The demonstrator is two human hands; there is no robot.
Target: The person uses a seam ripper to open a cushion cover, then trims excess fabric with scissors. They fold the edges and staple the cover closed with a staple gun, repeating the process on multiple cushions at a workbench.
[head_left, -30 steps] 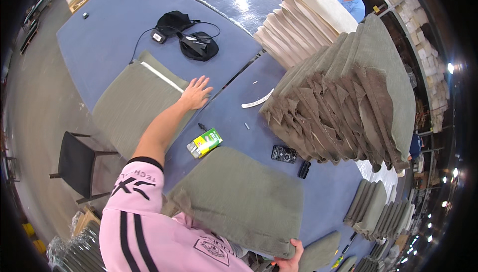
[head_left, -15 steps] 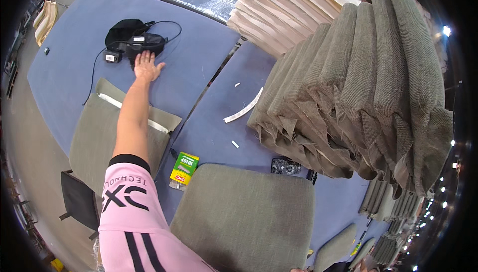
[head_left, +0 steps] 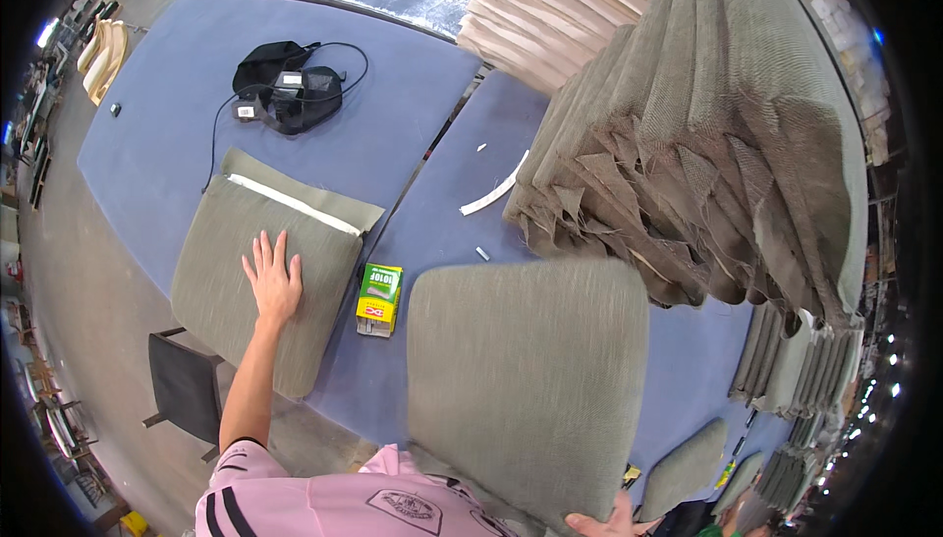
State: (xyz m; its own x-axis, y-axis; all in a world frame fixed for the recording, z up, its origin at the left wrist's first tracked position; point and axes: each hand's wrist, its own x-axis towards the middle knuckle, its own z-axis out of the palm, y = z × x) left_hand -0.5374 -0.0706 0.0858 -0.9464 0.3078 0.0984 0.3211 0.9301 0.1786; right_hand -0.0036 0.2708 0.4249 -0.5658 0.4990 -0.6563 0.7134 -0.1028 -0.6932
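My left hand [head_left: 273, 282] lies flat with spread fingers on a grey-green fabric-covered pad [head_left: 231, 282]. That pad has a loose fabric flap with a white strip [head_left: 295, 205] along its far edge. A second grey-green padded panel [head_left: 526, 370] stands tilted in front of my body. At its near right corner my right hand [head_left: 604, 519] grips the edge, thumb on top; the other fingers are partly hidden. Between the two pads sits a green and yellow box [head_left: 379, 296] on the blue table [head_left: 413, 232].
Tall folded grey-green fabric covers [head_left: 678, 144] fill the right side, with cream pieces [head_left: 550, 26] behind. Farther left lie a black cloth item [head_left: 295, 95] and its cable. A curved white strip [head_left: 496, 186] rests mid-table. A black chair [head_left: 185, 385] stands left.
My left hand has come back from the black item onto the left pad. The padded panel before me has shifted right and farther away, and more of my right hand shows at its corner.
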